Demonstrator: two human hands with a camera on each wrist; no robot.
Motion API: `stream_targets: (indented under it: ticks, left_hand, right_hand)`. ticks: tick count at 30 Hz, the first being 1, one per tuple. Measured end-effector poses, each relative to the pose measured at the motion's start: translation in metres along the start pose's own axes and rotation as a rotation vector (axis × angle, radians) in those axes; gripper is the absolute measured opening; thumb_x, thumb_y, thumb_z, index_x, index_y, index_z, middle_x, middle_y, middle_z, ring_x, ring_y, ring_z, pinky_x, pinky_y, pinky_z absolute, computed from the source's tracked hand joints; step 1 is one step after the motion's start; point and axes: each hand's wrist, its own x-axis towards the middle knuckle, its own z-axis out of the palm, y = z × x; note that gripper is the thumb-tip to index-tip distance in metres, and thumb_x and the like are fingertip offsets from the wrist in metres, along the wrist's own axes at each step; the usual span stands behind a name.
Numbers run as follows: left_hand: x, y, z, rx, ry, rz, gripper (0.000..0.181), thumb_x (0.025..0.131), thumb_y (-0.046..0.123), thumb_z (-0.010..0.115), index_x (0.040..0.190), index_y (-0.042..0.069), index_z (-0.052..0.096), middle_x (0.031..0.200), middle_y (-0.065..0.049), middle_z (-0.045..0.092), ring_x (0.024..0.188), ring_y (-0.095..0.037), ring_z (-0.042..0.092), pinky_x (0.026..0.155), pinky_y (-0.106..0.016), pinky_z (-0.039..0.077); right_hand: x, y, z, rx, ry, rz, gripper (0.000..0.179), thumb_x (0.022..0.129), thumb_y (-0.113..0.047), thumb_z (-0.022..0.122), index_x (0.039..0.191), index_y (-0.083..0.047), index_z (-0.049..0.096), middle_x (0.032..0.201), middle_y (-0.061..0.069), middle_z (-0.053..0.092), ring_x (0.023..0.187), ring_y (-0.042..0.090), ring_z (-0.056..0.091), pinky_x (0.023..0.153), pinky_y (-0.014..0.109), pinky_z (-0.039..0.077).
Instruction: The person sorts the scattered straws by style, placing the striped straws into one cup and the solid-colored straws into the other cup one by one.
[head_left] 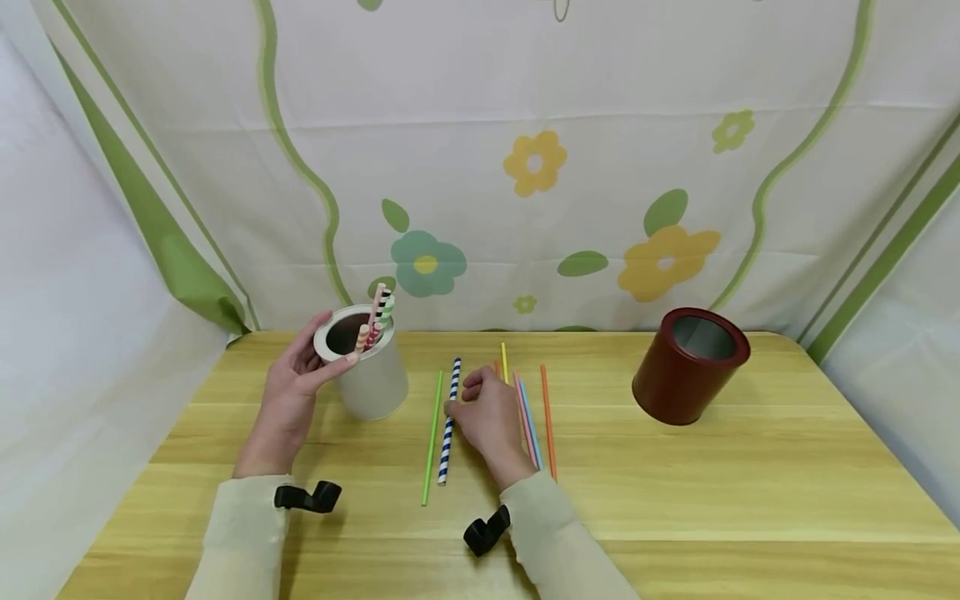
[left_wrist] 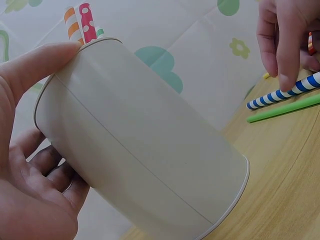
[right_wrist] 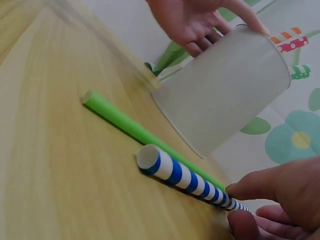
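My left hand [head_left: 288, 396] holds the white can [head_left: 375, 383] by its rim, with the thumb at the near side and the other fingers round the left. Several patterned paper straws [head_left: 378, 312] stick up from the can, leaning to the right; orange-striped and pink dotted ones [left_wrist: 88, 22] show in the left wrist view. On the table, my right hand [head_left: 491, 417] pinches a blue-and-white striped paper straw [head_left: 446, 458] between thumb and forefinger. Just left of that straw lies a plain green straw [head_left: 431, 450], untouched.
Right of my right hand lie more plain straws: a yellow one [head_left: 504, 358], a blue one [head_left: 530, 421], an orange one [head_left: 548, 417] and a pink one [head_left: 527, 421]. A dark red can [head_left: 671, 379] stands at the right. Flowered cloth [head_left: 480, 167] hangs behind the wooden table [head_left: 675, 492].
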Motion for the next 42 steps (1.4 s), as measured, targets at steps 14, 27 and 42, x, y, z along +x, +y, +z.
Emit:
stream_targets:
  ticks: [14,27,42]
  left_hand:
    - [0.0017,0.0008,-0.0015,-0.001,-0.002,-0.001,0.083,0.098,0.004,0.077,0.169,0.02,0.037,0.171,-0.006,0.04,0.141,-0.01,0.047,0.106,-0.012,0.044]
    - [0.0031,0.0009,-0.0019,-0.006,-0.001,0.01,0.082,0.098,0.003,0.077,0.168,0.021,0.038,0.172,-0.007,0.039,0.142,-0.011,0.047,0.106,-0.012,0.045]
    - [0.0035,0.0008,-0.0035,0.006,-0.005,-0.003,0.082,0.099,0.005,0.076,0.169,0.024,0.037,0.175,-0.007,0.035,0.148,-0.012,0.043,0.109,-0.011,0.041]
  right_hand:
    - [0.0039,0.0003,0.0012,-0.085,-0.007,0.004,0.033,0.083,-0.009,0.088,0.108,-0.01,0.066,0.093,0.002,0.073,0.081,0.017,0.067,0.072,0.032,0.058]
    - [0.0024,-0.0014,0.0057,-0.145,-0.003,-0.017,0.04,0.085,-0.015,0.088,0.112,-0.009,0.059,0.082,0.001,0.066,0.066,0.017,0.061,0.058,0.03,0.05]
    - [-0.0003,-0.0014,0.008,-0.277,0.001,-0.122,0.028,0.085,-0.012,0.08,0.094,-0.007,0.054,0.071,0.005,0.055,0.052,0.017,0.049,0.042,0.028,0.039]
